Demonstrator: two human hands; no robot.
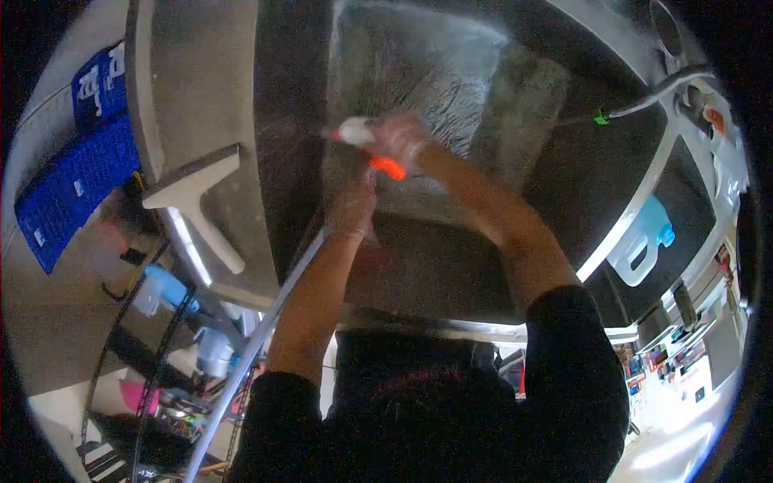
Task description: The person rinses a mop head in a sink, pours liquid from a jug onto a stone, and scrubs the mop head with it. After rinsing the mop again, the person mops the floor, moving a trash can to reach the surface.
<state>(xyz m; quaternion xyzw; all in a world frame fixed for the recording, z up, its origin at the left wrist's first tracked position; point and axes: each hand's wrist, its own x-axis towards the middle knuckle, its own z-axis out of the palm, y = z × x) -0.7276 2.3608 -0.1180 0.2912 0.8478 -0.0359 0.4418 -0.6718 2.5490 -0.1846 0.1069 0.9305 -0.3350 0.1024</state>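
Observation:
Over a dark wet surface, my right hand [400, 138] is wrapped round a blurred white and orange spray nozzle [356, 130]. Just below and to the left, my left hand [352, 209] is closed round a pale hose [306, 256], close to the nozzle's orange part. The hose runs down to the lower left, alongside my left forearm. Beneath my hands lies a shiny, rippled wet sheet [451, 88], clear in look. Its left edge passes close to the nozzle. The fingers are partly blurred.
A beige squeegee [197, 193] lies on the left ledge. Blue printed cloth or packaging [80, 181] hangs farther left. At right are a green-tipped hose [644, 101] and a light blue jug [642, 241]. Shelves of items stand at lower right.

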